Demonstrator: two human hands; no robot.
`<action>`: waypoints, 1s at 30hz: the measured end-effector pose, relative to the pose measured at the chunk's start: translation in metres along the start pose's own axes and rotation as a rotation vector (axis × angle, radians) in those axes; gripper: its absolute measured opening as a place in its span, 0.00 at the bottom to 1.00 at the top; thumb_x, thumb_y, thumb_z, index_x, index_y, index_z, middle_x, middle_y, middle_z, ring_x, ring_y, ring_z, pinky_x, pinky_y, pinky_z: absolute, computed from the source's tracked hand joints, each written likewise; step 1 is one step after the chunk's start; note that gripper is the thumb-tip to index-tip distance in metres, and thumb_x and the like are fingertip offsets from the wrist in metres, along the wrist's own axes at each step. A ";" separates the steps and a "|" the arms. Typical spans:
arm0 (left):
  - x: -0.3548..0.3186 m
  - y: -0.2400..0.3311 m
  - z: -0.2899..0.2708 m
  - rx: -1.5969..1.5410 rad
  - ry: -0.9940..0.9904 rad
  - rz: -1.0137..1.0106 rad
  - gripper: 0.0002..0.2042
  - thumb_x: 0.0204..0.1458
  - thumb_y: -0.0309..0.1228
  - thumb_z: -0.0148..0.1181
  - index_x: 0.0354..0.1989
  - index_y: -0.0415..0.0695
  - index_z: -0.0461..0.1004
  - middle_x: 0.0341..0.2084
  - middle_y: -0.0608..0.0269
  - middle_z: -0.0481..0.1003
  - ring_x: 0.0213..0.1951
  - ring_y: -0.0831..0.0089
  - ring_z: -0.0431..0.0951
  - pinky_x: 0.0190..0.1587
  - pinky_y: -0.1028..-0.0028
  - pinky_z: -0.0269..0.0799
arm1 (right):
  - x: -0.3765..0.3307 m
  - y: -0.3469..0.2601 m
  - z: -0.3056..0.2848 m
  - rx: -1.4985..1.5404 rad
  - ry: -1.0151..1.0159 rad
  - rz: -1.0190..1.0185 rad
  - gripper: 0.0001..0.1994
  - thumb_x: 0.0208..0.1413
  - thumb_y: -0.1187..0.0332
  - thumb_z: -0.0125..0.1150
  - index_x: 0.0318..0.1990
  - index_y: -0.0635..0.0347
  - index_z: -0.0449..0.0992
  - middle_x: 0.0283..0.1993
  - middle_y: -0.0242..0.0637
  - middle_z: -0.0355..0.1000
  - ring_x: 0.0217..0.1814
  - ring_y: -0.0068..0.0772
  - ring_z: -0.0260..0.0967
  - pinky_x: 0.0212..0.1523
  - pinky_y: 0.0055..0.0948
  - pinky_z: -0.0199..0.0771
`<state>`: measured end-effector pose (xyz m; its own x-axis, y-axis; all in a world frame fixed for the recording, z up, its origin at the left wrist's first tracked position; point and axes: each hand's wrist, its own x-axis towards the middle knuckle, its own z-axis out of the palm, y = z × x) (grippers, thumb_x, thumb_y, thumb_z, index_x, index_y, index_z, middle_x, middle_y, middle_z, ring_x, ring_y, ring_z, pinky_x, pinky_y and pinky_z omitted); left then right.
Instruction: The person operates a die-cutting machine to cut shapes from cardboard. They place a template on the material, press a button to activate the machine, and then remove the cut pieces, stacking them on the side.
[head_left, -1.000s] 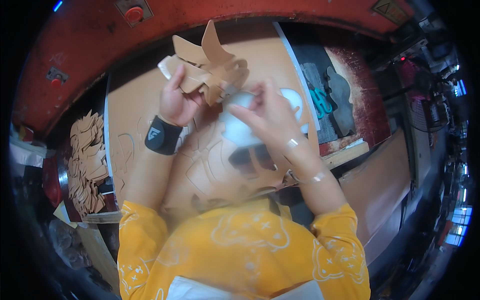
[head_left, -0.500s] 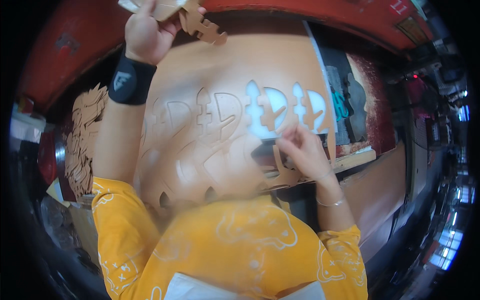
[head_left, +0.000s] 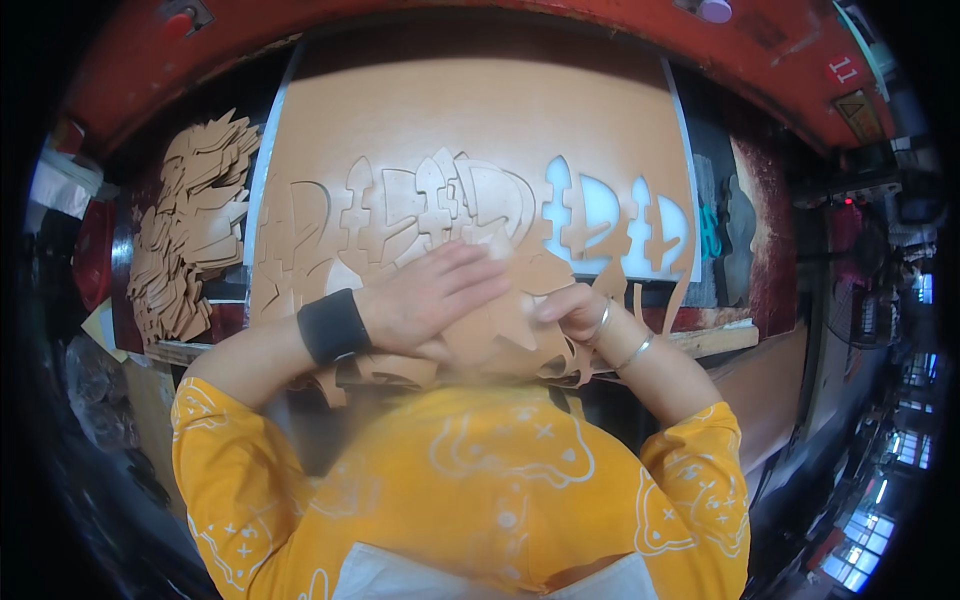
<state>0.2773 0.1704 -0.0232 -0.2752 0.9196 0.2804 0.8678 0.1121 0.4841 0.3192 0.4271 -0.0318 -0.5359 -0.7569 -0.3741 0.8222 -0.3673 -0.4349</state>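
Observation:
A large tan sheet point(head_left: 470, 100), possibly leather, lies on the bench with rows of shapes cut into it. My left hand point(head_left: 430, 300), a black band on its wrist, rests with fingers stretched flat over loose tan cut pieces point(head_left: 490, 335) at the near edge. To its right, my right hand point(head_left: 575, 310) has its fingers curled round the side of those pieces, thumb on top; the fingers underneath are hidden. Just beyond the hands, a few cut pieces point(head_left: 440, 190) lie overlapping on the sheet. White shows through cut-out openings point(head_left: 600, 205) on the right.
A tall heap of tan cut pieces point(head_left: 190, 230) stands at the left end of the bench. Across the back runs a red machine beam point(head_left: 400, 30). Dark flat shapes point(head_left: 738, 240) lie beyond the sheet's right edge. A wooden strip point(head_left: 715, 340) edges the bench front.
My left hand has come down from the far left with its pieces to the sheet's near edge. My right hand has moved slightly nearer and now grips pieces beside it.

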 end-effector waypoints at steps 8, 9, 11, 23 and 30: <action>0.030 -0.027 -0.029 -0.968 0.410 -0.524 0.16 0.61 0.36 0.48 0.48 0.37 0.72 0.40 0.60 0.76 0.44 0.74 0.75 0.51 0.70 0.70 | -0.022 0.001 0.019 -1.061 0.298 -0.051 0.16 0.51 0.63 0.60 0.45 0.62 0.75 0.39 0.42 0.75 0.45 0.37 0.72 0.47 0.33 0.70; 0.040 -0.042 -0.044 -0.928 0.455 -0.538 0.19 0.61 0.41 0.47 0.48 0.36 0.72 0.40 0.59 0.75 0.43 0.74 0.74 0.51 0.72 0.69 | -0.025 0.002 0.021 -1.161 0.369 0.129 0.14 0.52 0.62 0.59 0.41 0.62 0.78 0.36 0.44 0.76 0.43 0.39 0.73 0.46 0.35 0.70; 0.050 -0.071 -0.087 -1.301 0.705 -0.543 0.19 0.64 0.41 0.42 0.53 0.38 0.68 0.44 0.58 0.74 0.45 0.71 0.75 0.52 0.70 0.69 | -0.029 0.003 0.027 -1.539 0.370 0.145 0.12 0.52 0.61 0.59 0.36 0.61 0.78 0.34 0.47 0.74 0.40 0.45 0.71 0.43 0.40 0.70; 0.023 -0.091 -0.104 -1.953 0.582 0.107 0.21 0.65 0.40 0.36 0.62 0.41 0.58 0.60 0.53 0.63 0.61 0.56 0.63 0.61 0.50 0.61 | 0.028 -0.071 0.105 -1.554 0.695 -0.830 0.09 0.52 0.66 0.62 0.34 0.64 0.75 0.29 0.42 0.74 0.30 0.33 0.73 0.35 0.29 0.73; 0.014 -0.082 -0.153 -0.965 1.012 -0.427 0.17 0.65 0.40 0.39 0.46 0.40 0.69 0.39 0.58 0.75 0.39 0.67 0.77 0.43 0.66 0.75 | 0.032 -0.013 0.087 -1.663 0.330 0.098 0.17 0.52 0.57 0.61 0.37 0.66 0.75 0.27 0.44 0.73 0.28 0.36 0.72 0.34 0.32 0.72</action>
<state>0.1392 0.1168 0.0678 -0.9557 0.1845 0.2294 0.1510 -0.3619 0.9199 0.3079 0.3603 0.0335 -0.6897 -0.5256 -0.4981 -0.1082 0.7550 -0.6468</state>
